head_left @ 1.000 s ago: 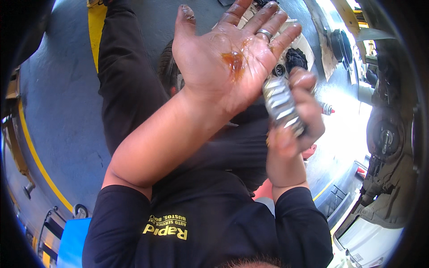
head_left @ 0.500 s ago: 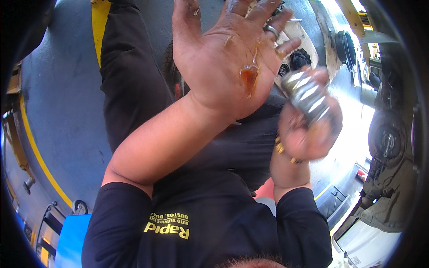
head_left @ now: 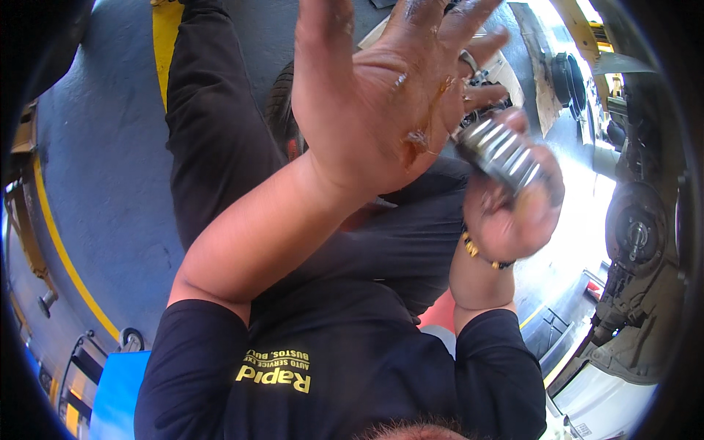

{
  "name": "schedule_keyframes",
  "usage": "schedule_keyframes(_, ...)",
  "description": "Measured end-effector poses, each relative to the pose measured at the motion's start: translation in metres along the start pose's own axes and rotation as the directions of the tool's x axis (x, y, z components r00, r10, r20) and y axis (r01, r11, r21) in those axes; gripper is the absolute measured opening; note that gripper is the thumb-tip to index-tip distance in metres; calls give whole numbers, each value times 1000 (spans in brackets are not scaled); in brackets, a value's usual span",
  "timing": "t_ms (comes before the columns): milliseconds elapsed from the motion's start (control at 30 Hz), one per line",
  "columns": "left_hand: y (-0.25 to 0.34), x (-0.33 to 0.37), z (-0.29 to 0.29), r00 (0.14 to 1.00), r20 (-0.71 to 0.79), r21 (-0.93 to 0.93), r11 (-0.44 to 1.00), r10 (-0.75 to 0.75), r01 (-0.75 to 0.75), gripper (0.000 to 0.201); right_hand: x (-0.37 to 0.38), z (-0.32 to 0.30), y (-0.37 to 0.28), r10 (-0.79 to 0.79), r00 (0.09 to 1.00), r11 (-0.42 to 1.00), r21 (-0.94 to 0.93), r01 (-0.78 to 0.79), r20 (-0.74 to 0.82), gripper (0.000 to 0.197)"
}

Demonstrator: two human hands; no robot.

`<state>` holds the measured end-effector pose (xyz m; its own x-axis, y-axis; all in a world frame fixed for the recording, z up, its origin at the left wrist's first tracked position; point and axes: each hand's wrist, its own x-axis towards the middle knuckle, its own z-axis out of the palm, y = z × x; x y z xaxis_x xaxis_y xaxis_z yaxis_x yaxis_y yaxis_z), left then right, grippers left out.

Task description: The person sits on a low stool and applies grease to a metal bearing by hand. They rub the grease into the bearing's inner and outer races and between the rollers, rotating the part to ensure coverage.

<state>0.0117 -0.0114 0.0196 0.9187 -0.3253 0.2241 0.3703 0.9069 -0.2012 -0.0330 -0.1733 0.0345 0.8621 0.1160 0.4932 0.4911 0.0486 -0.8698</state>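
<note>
My left hand (head_left: 381, 103) is held palm up with its fingers spread, and there is a ring on one finger. A smear of amber grease (head_left: 411, 152) sits on the lower palm, with shiny streaks running toward the fingers. Just to the right, my right hand (head_left: 517, 213) is wrapped round a metal roller bearing (head_left: 506, 154), whose bright rollers show in a slanting row. The bearing is beside the little-finger edge of my left palm; whether they touch I cannot tell. Motion blurs the right fingers.
Beyond my hands lies a pale tray (head_left: 506, 77) with dark parts, partly hidden. A tyre (head_left: 280, 106) is by my leg. To the right are a wheel hub (head_left: 636, 235) and a white vehicle panel (head_left: 605, 400). A blue box-like thing (head_left: 121, 396) stands at lower left.
My left hand has shifted slightly right and turned a little, and the grease patch looks smaller. My right hand, still holding the bearing, has moved slightly.
</note>
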Motion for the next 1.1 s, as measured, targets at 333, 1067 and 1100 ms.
schedule_keyframes(333, 9, 8, -19, 984, 175, 59, 998, -25, 15, 91, 22, 15, -2, -193, 949, 931, -258, 257, 250, 28)
schedule_keyframes(1067, 13, 9, -20, 967, 229, -31, 992, -116, 126, 99, 29, 12, -11, -172, 960, 898, -365, 246, 222, 25)
schedule_keyframes(1100, 10, 12, -22, 959, 262, -5, 994, -104, 109, 98, 24, 13, -3, -161, 985, 912, -372, 175, 67, 27)
